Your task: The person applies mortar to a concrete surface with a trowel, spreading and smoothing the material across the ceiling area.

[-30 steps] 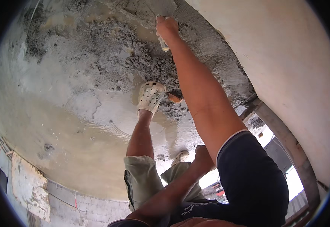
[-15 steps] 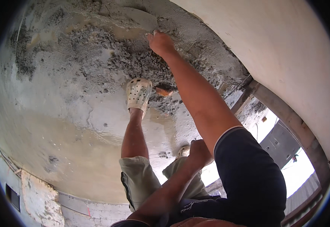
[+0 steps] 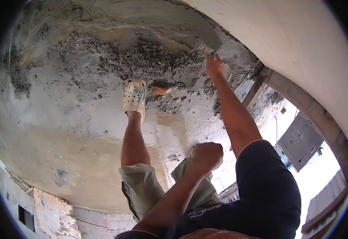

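My right hand [image 3: 215, 68] reaches far out over the rough mortar. Its fingers are closed on a trowel whose flat grey blade [image 3: 209, 36] points away from me, against the wet mortar [image 3: 158, 55]; the handle is mostly hidden in the fist. My left hand [image 3: 208, 157] is curled into a fist over my bent leg, back of the hand showing. Nothing sticks out of it. A pale perforated clog [image 3: 134, 95] on my foot stands on the smeared grey surface, with an orange-brown broken piece [image 3: 161, 91] lying beside it.
A pale wall [image 3: 297, 47] curves along the right, with a beam [image 3: 301, 99] at its lower edge and a bright opening below. Smooth wet cement [image 3: 70, 155] spreads to the left. A peeling wall [image 3: 54, 211] stands at lower left.
My right hand has swung to the right with the trowel, its blade now close to the pale wall. My left fist has shifted little. The view has tilted slightly.
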`<move>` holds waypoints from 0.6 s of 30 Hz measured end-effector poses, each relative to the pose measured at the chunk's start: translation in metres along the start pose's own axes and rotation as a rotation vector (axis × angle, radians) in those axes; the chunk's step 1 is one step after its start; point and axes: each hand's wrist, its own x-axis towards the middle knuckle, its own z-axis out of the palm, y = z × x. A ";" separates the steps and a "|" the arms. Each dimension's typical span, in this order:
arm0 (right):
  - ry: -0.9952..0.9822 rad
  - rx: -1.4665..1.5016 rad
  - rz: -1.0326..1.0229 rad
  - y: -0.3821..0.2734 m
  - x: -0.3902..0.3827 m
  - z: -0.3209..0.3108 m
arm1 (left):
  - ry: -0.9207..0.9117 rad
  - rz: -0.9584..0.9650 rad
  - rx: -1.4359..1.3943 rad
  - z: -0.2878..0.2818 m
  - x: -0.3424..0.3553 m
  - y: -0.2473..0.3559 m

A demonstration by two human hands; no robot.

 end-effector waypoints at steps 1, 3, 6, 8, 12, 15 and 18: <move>-0.001 0.002 -0.015 0.006 -0.010 -0.005 | 0.001 -0.010 0.007 0.003 0.000 -0.001; -0.113 -0.091 -0.049 0.010 -0.027 -0.004 | -0.009 -0.014 0.007 0.008 0.002 -0.002; -0.340 -0.249 -0.036 -0.001 -0.021 -0.018 | -0.007 -0.018 0.007 0.010 0.008 0.002; -0.296 -0.282 0.055 0.008 -0.003 -0.025 | -0.050 -0.052 0.021 0.011 0.011 0.003; -0.124 -0.213 0.153 0.061 0.001 -0.043 | -0.073 -0.075 0.032 0.014 0.003 -0.005; 0.045 -0.217 0.232 0.128 -0.024 -0.055 | -0.086 -0.007 0.006 0.025 0.020 0.005; 0.192 0.157 0.284 0.101 -0.075 -0.005 | -0.090 -0.068 0.082 0.007 0.000 0.000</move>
